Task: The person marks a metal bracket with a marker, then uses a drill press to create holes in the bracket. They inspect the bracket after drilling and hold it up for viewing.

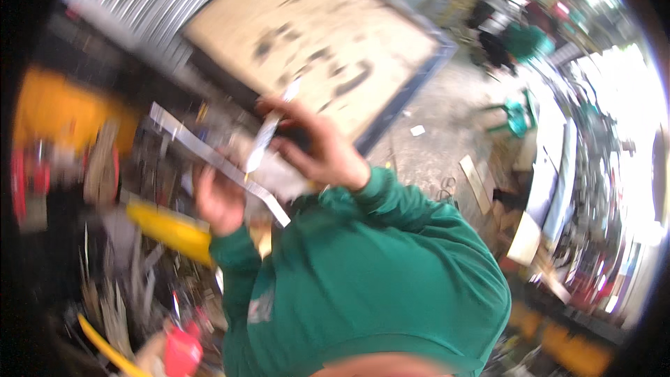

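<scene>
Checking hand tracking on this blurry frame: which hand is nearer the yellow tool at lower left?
Left. The left hand sits right beside the yellow tool, just above its end. The right hand is higher, gripping a pale stick-like object.

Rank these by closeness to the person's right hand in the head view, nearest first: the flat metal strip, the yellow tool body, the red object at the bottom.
From the right hand:
1. Flat metal strip, just left of the hand, running diagonally.
2. Yellow tool body, lower left, beyond the left hand.
3. Red object, bottom left edge.

Motion blur smears the clutter [125,286] at left; the left hand [220,202] hides its grip behind the metal strip [209,157]
</scene>
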Demonstrator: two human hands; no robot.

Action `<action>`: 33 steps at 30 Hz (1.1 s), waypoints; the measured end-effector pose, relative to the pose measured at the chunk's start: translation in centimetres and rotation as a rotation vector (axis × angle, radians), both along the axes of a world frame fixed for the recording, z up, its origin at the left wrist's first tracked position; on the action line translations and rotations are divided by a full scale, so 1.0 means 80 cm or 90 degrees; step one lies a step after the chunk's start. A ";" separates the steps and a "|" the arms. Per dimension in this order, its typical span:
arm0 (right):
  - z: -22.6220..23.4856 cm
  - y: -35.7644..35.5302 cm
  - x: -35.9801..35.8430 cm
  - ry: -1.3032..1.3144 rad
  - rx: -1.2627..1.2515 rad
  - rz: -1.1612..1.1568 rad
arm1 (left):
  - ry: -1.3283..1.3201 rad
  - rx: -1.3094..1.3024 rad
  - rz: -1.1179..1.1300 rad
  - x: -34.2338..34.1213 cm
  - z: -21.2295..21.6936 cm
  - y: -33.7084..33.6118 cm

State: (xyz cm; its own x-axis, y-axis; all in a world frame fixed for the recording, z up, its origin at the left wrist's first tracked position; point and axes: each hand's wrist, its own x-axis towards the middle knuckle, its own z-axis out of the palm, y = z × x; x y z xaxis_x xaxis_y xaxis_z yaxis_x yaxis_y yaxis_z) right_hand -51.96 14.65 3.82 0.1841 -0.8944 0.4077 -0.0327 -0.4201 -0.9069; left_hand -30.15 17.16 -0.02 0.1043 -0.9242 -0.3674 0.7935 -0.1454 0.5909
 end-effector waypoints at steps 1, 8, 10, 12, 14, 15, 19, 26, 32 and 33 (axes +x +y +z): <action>0.005 -0.001 -0.016 0.038 -0.034 -0.039 | 0.052 -0.071 -0.089 -0.004 -0.003 -0.002; 0.007 -0.023 -0.128 0.133 -0.039 -0.228 | -0.042 -0.022 -0.236 -0.084 -0.028 -0.034; -0.008 -0.064 -0.176 0.250 -0.042 -0.333 | -0.048 -0.003 -0.240 -0.092 -0.030 -0.045; -0.022 -0.122 -0.228 0.475 -0.180 -0.418 | -0.003 -0.008 -0.267 -0.093 -0.032 -0.052; -0.038 -0.169 -0.273 0.749 -0.105 -0.380 | -0.012 0.002 -0.273 -0.084 -0.033 -0.051; -0.048 -0.187 -0.286 0.645 -0.137 -0.395 | -0.013 -0.013 -0.260 -0.080 -0.034 -0.048; -0.084 -0.223 -0.314 0.765 -0.053 -0.306 | 0.000 -0.004 -0.208 -0.056 -0.039 -0.042; -0.052 -0.184 -0.261 0.690 -0.122 -0.404 | -0.006 0.133 -0.114 0.013 -0.057 -0.051; -0.020 -0.131 -0.010 0.410 -0.008 -0.167 | -0.230 0.028 -0.064 0.096 -0.072 -0.091; -0.029 -0.118 0.041 0.397 0.000 -0.115 | -0.153 0.038 -0.057 0.112 -0.073 -0.102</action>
